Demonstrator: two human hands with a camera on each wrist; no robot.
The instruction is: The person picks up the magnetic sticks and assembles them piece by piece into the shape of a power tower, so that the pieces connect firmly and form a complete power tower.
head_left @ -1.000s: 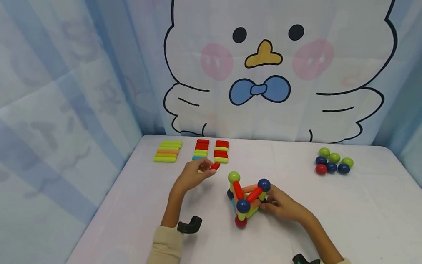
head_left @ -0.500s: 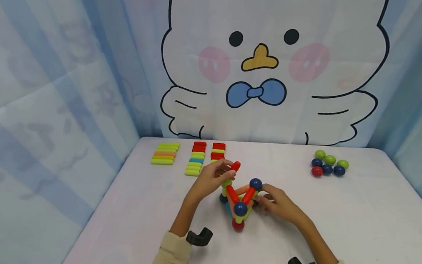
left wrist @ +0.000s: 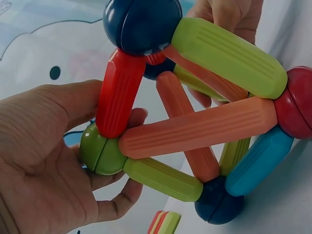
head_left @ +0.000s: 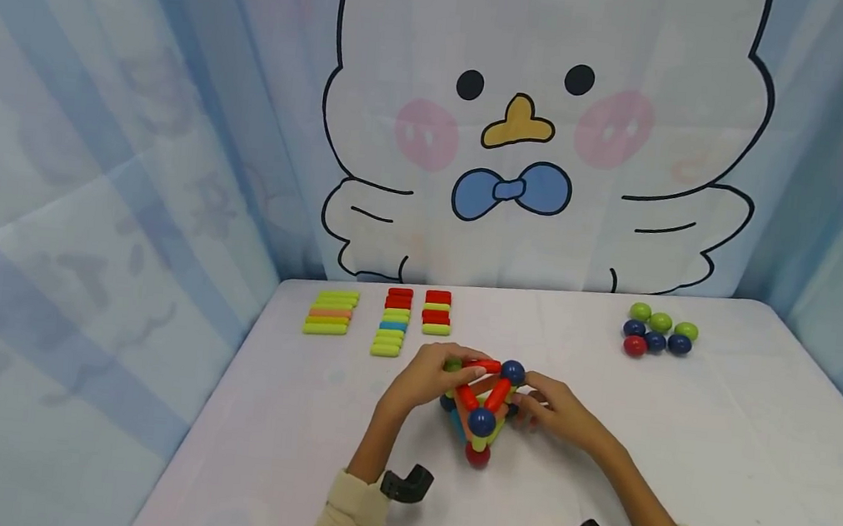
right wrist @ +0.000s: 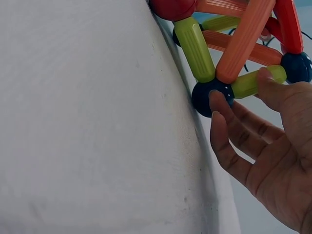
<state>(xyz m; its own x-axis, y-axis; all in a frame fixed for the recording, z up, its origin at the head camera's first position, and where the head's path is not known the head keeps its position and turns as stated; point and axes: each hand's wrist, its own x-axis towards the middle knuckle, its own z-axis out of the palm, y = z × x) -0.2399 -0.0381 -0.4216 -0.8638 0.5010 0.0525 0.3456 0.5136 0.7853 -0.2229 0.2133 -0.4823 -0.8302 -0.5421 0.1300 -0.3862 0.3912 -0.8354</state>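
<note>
A frame of building sticks and balls (head_left: 481, 423) stands on the table, triangular on top, with green, orange, red and blue sticks between coloured balls. My left hand (head_left: 433, 374) pinches a red stick (head_left: 484, 365) that lies across the frame's top back, between the green ball (left wrist: 102, 148) and a navy ball (head_left: 512, 373). In the left wrist view that hand is curled behind the green ball. My right hand (head_left: 561, 409) grips the frame's right side; its thumb presses a green upright stick (right wrist: 251, 83) and its fingertips touch the lower navy ball (right wrist: 207, 100).
Three stacks of loose sticks lie at the back left: a long-stick row (head_left: 330, 312), a middle column (head_left: 392, 323) and a shorter column (head_left: 437, 313). Several green, navy and red balls (head_left: 655, 342) sit at the back right. A printed curtain (head_left: 513, 246) hangs behind the table.
My left hand has carried the red stick rightward from near the stacks to the frame's top, turning it from raised to level between two balls. My right hand stays at the frame.
</note>
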